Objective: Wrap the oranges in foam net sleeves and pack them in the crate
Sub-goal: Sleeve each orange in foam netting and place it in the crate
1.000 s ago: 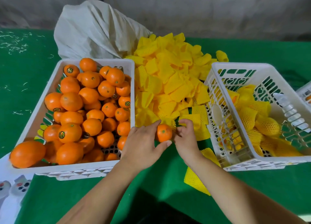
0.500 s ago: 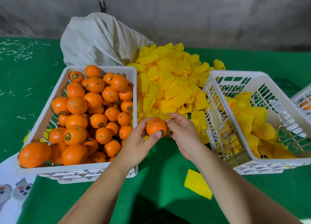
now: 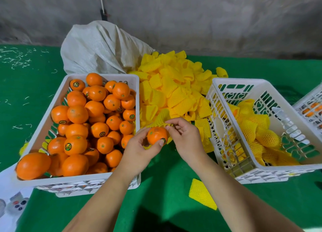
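Note:
My left hand [image 3: 139, 149] grips a small orange [image 3: 156, 135] with a round sticker, held between the two crates above the green cloth. My right hand [image 3: 184, 136] pinches the edge of a yellow foam net sleeve [image 3: 159, 121] that lies against the top of that orange. A white crate [image 3: 102, 177] on the left is heaped with bare oranges [image 3: 78, 113]. The white crate [image 3: 224, 85] on the right holds several oranges wrapped in yellow sleeves [image 3: 261, 134]. A big pile of loose sleeves [image 3: 174, 85] lies between the crates.
A white woven sack [image 3: 101, 48] stands behind the left crate. One loose sleeve [image 3: 203, 193] lies on the green cloth near my right forearm. Part of a third white crate [image 3: 311, 106] shows at the right edge. A grey wall runs behind the table.
My hands lifted the orange slightly toward me. My right hand picked a sleeve from the pile and brought it onto the orange's top. The view also tilted up.

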The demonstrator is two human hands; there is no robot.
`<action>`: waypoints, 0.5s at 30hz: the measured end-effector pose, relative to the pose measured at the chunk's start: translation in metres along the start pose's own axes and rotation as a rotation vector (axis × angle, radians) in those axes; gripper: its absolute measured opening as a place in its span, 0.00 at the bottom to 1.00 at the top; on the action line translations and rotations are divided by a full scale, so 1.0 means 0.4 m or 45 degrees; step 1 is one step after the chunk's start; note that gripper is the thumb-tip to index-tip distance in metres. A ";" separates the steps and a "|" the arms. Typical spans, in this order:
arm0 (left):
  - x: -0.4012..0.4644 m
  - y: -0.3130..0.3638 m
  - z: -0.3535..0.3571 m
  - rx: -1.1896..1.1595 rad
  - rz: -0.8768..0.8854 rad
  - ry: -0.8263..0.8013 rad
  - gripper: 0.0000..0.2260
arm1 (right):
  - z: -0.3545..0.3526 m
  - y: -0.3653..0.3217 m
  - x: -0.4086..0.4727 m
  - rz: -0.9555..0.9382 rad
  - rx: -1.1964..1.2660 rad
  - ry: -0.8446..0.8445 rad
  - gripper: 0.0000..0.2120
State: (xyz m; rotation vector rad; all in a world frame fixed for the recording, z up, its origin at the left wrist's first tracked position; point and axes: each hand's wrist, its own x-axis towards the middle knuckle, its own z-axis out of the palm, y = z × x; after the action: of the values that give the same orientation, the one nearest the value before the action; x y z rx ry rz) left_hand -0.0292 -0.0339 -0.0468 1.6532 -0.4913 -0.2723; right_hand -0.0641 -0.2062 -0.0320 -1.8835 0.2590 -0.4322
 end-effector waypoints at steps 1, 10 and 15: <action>0.001 0.000 0.009 0.036 0.002 0.052 0.16 | -0.007 -0.010 -0.006 -0.010 0.031 0.021 0.09; 0.010 -0.022 0.043 -0.005 -0.033 0.400 0.27 | 0.016 -0.056 -0.122 -0.239 -0.033 0.143 0.06; 0.021 -0.020 0.036 -0.237 -0.082 0.422 0.24 | 0.049 -0.061 -0.138 -0.528 -0.237 0.053 0.08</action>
State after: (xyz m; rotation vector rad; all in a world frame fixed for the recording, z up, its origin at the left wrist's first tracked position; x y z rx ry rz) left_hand -0.0271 -0.0498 -0.0560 1.4957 -0.1574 -0.0840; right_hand -0.1070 -0.1598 -0.0243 -2.1163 -0.0713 -0.7487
